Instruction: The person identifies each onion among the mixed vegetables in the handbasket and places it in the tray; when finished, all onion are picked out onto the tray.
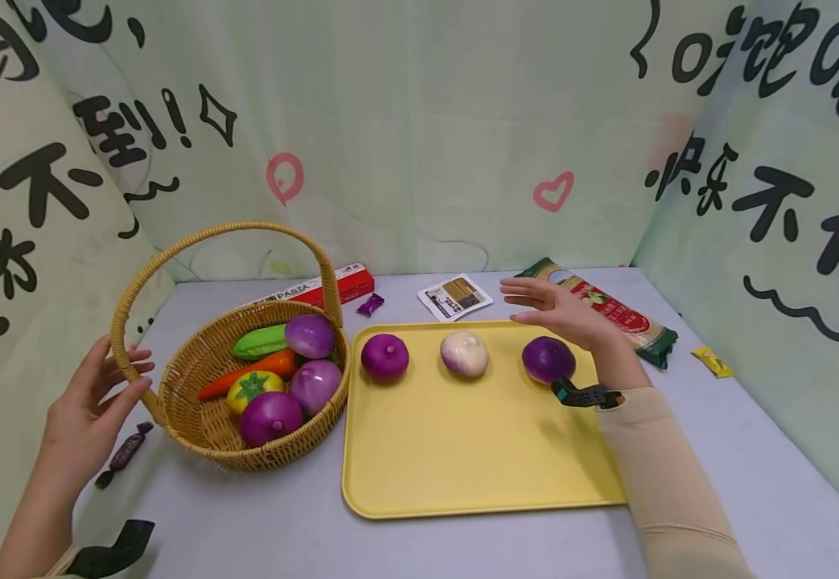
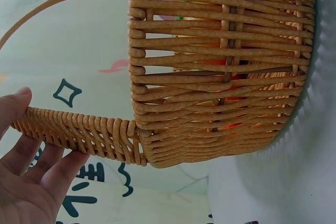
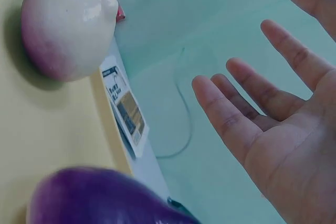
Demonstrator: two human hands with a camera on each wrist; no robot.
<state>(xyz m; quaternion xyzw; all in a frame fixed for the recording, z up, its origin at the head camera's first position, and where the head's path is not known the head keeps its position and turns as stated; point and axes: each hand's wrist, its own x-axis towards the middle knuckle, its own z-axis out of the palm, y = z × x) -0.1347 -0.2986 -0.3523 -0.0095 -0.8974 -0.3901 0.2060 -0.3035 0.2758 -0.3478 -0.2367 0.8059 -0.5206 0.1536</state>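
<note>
My left hand [image 1: 93, 402] holds the side of the wicker basket's handle [image 1: 121, 322]; in the left wrist view the thumb lies on one side of the handle and the fingers on the other. The wicker basket [image 1: 205, 450] stands on the table with several purple onions [image 1: 272, 418], a carrot [image 1: 245, 375], a green ridged vegetable [image 1: 258, 343] and a yellow-green one [image 1: 252, 386]. Over the yellow tray's [image 1: 477, 466] far right part, my right hand [image 1: 564, 310] is raised, fingers extended, holding nothing. Below it sits a dark purple vegetable [image 1: 548, 359].
Also on the tray, a white-and-purple onion [image 1: 464, 354] and a purple onion [image 1: 385, 358] lie in a row. Behind are a red pasta box [image 1: 354, 284], a purple candy [image 1: 371, 304], a printed card [image 1: 455, 297] and a red-green packet [image 1: 614, 310]. A dark candy [image 1: 125, 454] lies left.
</note>
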